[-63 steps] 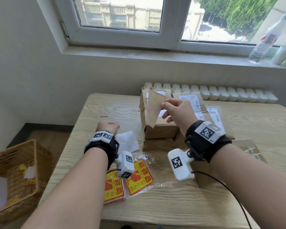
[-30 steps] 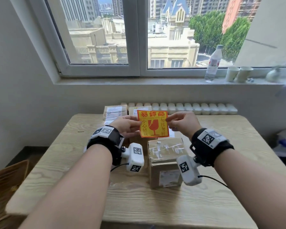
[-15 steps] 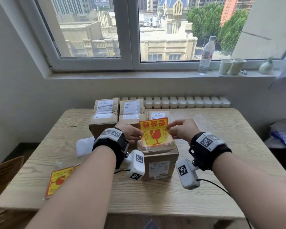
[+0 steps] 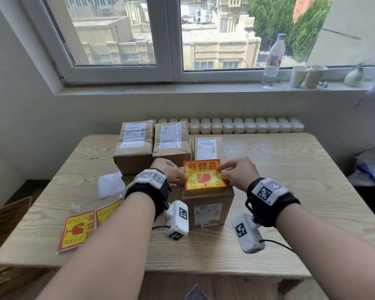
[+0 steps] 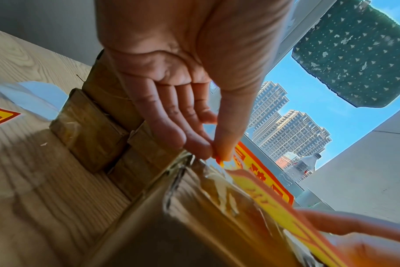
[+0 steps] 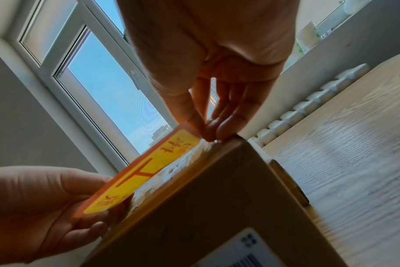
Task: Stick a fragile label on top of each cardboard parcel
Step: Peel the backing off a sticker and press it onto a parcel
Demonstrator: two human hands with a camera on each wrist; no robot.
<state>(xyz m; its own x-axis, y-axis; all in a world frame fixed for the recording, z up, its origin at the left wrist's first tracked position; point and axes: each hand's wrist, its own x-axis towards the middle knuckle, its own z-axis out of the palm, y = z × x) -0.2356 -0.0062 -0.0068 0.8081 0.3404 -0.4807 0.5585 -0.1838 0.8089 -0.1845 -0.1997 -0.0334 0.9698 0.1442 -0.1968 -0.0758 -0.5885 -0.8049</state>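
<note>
Label (image 4: 204,174) pinched at opposite edges between left hand (image 4: 168,171) and right hand (image 4: 238,172) fingertips; just over parcel (image 4: 207,205) top

We held the fragile label (image 4: 204,174), a red-and-yellow square with Chinese characters and a broken-glass mark, by its side edges over the top of the nearest cardboard parcel (image 4: 207,205), its far edge tilted up. Three more brown parcels (image 4: 153,139) with white shipping slips stood behind it. Spare fragile labels (image 4: 78,229) lay flat to the left.
</note>
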